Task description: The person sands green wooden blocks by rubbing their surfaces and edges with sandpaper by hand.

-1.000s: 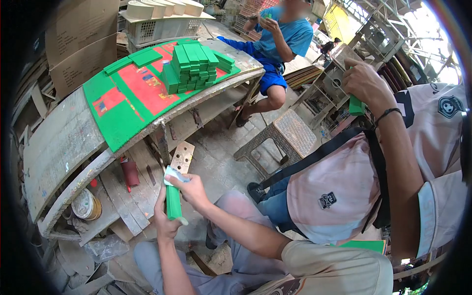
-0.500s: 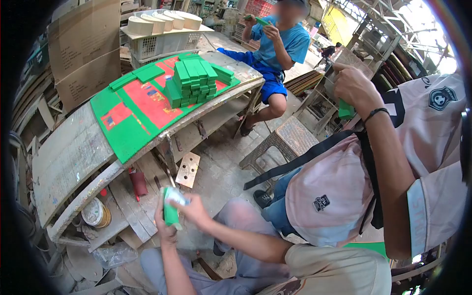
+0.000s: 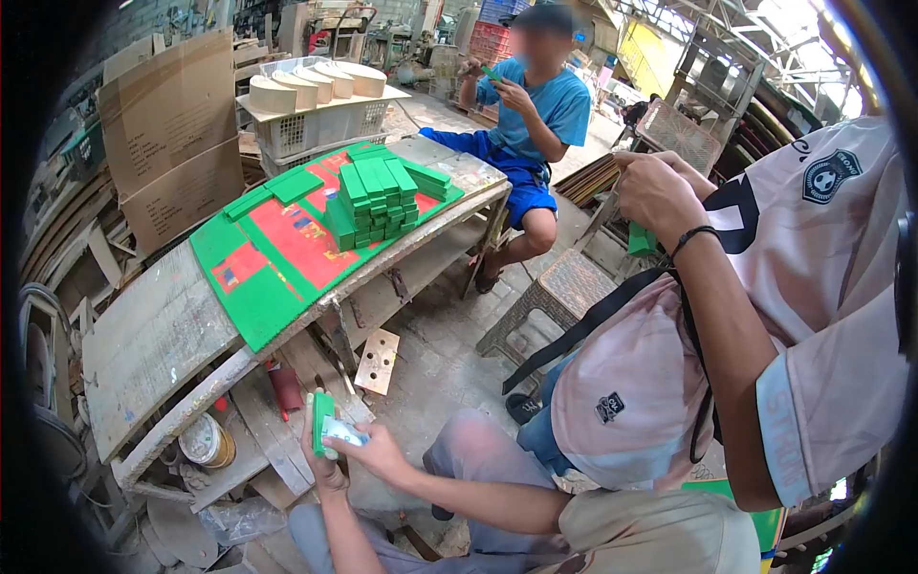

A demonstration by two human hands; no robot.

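Note:
My left hand [image 3: 327,471] is closed around a green block [image 3: 322,421] and holds it upright in front of my knees. The fingers of my right hand [image 3: 381,452] grip a small white piece with dark print [image 3: 343,432], perhaps folded paper or sheet. That piece lies against the right side of the green block. What its hidden face looks like, I cannot tell. Beyond my hands, several green blocks [image 3: 378,196] are piled on a green and red board [image 3: 263,323] on the worn wooden table [image 3: 143,335].
A co-worker in blue [image 3: 540,105] holds a green piece across the table. Close on my right, a person in a pink shirt [image 3: 622,383] also has a green piece. A stool [image 3: 574,282], a holed wooden plate [image 3: 379,362] and a paint bucket [image 3: 206,440] stand or lie around.
The view has shifted slightly. My right hand and the white piece have moved a little lower along the green block, which stays in my left hand. The person at right has brought both hands together.

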